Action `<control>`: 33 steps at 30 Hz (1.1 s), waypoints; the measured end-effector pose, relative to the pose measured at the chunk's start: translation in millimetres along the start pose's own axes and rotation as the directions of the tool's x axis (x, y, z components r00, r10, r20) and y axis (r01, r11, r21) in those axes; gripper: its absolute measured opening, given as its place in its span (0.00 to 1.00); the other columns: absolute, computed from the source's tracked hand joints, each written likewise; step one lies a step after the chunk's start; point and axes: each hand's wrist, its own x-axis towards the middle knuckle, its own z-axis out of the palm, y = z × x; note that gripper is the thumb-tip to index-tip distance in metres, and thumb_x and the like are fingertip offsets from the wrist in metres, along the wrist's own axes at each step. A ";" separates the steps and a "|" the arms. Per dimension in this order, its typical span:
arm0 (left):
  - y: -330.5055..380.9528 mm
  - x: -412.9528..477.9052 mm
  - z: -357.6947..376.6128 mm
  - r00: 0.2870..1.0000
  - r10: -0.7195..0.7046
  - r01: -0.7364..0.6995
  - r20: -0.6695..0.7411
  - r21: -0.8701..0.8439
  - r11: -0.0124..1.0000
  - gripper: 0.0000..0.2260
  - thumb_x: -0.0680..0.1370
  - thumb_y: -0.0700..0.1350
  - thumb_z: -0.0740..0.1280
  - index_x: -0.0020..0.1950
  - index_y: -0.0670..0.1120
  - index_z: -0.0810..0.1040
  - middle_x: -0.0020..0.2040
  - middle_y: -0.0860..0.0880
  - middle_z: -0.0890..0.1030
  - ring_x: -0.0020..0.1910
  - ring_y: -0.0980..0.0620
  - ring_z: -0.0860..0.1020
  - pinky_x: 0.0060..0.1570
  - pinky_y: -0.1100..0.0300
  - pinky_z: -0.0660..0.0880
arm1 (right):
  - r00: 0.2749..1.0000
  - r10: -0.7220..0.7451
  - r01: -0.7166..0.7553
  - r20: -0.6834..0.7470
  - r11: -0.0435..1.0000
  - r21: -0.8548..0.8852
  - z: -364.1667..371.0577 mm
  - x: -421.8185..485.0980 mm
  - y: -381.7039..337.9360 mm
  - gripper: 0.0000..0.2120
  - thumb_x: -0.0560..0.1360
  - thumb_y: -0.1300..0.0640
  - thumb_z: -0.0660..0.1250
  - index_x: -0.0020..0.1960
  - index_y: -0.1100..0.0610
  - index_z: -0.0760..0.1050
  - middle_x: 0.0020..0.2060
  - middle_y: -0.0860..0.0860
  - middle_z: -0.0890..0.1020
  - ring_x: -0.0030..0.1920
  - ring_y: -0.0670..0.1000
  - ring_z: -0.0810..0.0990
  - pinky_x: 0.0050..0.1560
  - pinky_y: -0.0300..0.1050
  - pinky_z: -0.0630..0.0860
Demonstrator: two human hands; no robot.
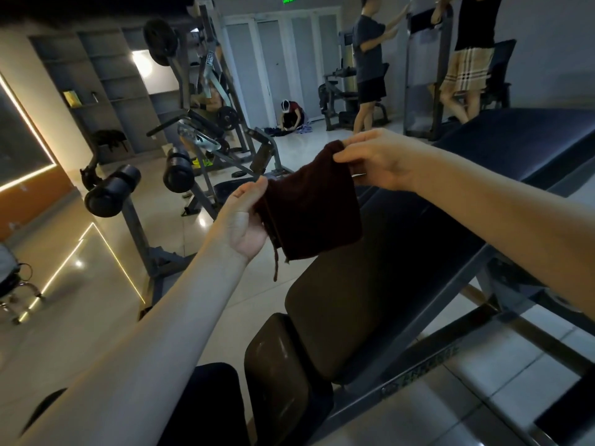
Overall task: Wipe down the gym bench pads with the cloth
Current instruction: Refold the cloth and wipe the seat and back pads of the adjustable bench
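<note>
Left forearm, foreground, leading to left hand (pixel 244 217): fingers pinch the left edge of cloth (pixel 310 210). Cloth: dark red, apparently folded, held aloft above bench pads (pixel 418 246), not touching them. Right hand (pixel 376 159): fingertips pinch the upper corner. Step, likely: readying cloth. Next: lower it flat onto a pad.

Single wide-angle view, worn on the head. Faces forward and down, tilted, along both forearms. Close over the left hand (pixel 241 220), right hand (pixel 376 159), cloth (pixel 312 214) and bench pads (pixel 402 252). Farther off, takes in a weight machine (pixel 199 117) and doors (pixel 283 59) at the back.
</note>
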 end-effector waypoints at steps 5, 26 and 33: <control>7.0 -0.6 3.2 0.978 0.196 -0.193 -0.077 0.043 0.980 0.14 0.73 0.34 0.70 0.54 0.48 0.73 0.55 0.46 0.78 0.56 0.48 0.80 0.46 0.51 0.80 | 0.973 -0.146 0.128 0.177 0.986 0.107 -12.0 -6.6 8.4 0.20 0.75 0.73 0.60 0.64 0.59 0.75 0.54 0.53 0.82 0.58 0.52 0.82 0.49 0.45 0.80; 30.6 -7.4 7.6 0.867 0.338 -0.497 0.366 0.667 0.555 0.55 0.71 0.27 0.71 0.79 0.58 0.37 0.80 0.51 0.55 0.67 0.66 0.67 0.61 0.63 0.74 | 0.963 -0.256 0.264 0.090 0.960 -0.097 -3.7 -3.5 15.3 0.34 0.73 0.74 0.66 0.73 0.50 0.65 0.60 0.54 0.79 0.59 0.52 0.80 0.54 0.49 0.81; 22.3 -5.2 6.7 0.819 0.357 -0.504 0.450 0.861 0.073 0.22 0.75 0.34 0.70 0.65 0.55 0.76 0.55 0.62 0.76 0.55 0.66 0.74 0.64 0.60 0.72 | 0.968 -0.250 0.246 0.033 0.912 -0.327 1.5 -11.7 21.0 0.26 0.76 0.71 0.64 0.69 0.52 0.68 0.58 0.53 0.79 0.59 0.49 0.80 0.53 0.40 0.80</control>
